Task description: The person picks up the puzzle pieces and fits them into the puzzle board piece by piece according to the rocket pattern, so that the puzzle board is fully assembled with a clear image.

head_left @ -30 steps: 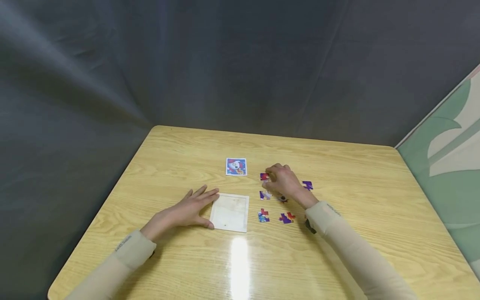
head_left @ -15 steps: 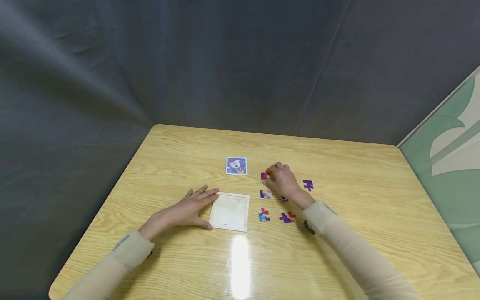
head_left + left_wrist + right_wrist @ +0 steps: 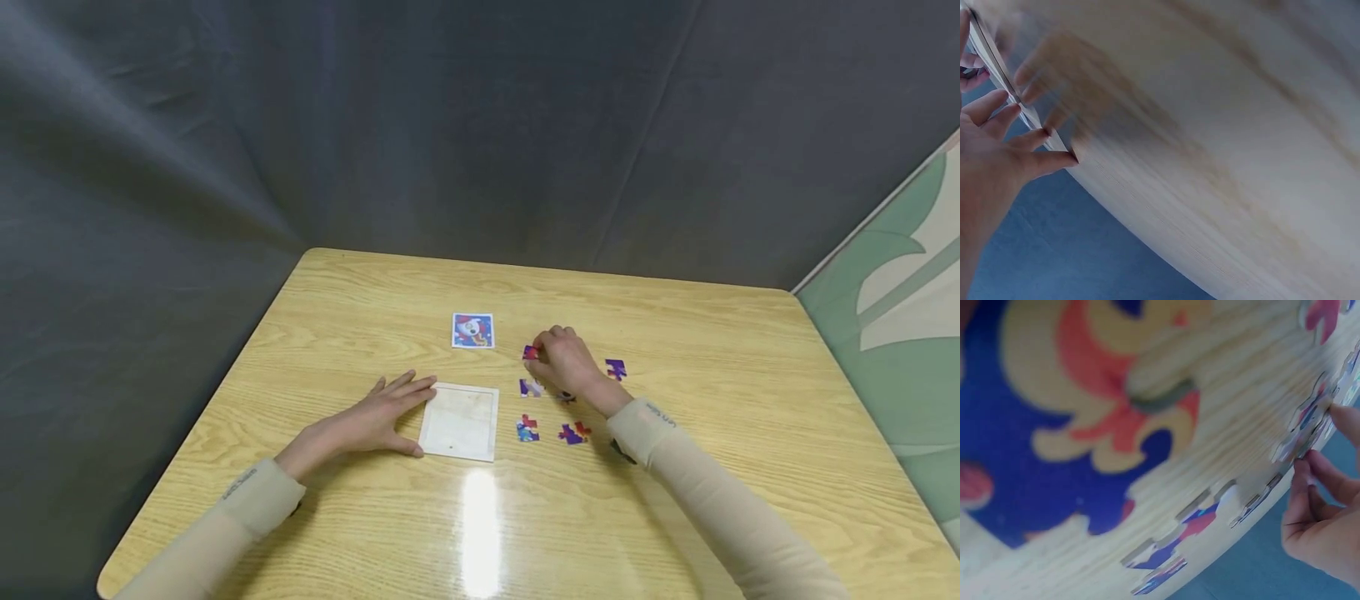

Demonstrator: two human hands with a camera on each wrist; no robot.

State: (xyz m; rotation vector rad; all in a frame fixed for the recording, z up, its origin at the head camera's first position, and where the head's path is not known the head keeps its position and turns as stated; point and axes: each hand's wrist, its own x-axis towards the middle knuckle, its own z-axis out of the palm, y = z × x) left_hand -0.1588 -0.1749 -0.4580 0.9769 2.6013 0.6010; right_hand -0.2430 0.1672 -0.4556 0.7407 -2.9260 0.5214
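A shallow square wooden puzzle tray (image 3: 459, 423) lies on the table. My left hand (image 3: 367, 421) is spread at its left side, with fingertips at the upper left edge and the thumb at the lower left corner. In the left wrist view the fingers (image 3: 1054, 164) of that hand are straight along the tray. My right hand (image 3: 566, 362) pinches a red and purple jigsaw piece (image 3: 530, 352) between thumb and fingertips, low over the table. More jigsaw pieces lie around that hand: a purple and white one (image 3: 530, 388), a blue and red one (image 3: 527, 428) and one partly hidden under the palm.
A square picture card (image 3: 473, 331) with a white rocket lies beyond the tray. A purple and red piece (image 3: 574, 433) lies near the right forearm, and a purple piece (image 3: 616, 369) sits right of the wrist. Dark curtain (image 3: 480, 133) hangs behind the wooden table (image 3: 360, 300).
The red and purple piece has turned slightly and shifted a little to the right in my right fingers. My left hand stays at the tray's edge.
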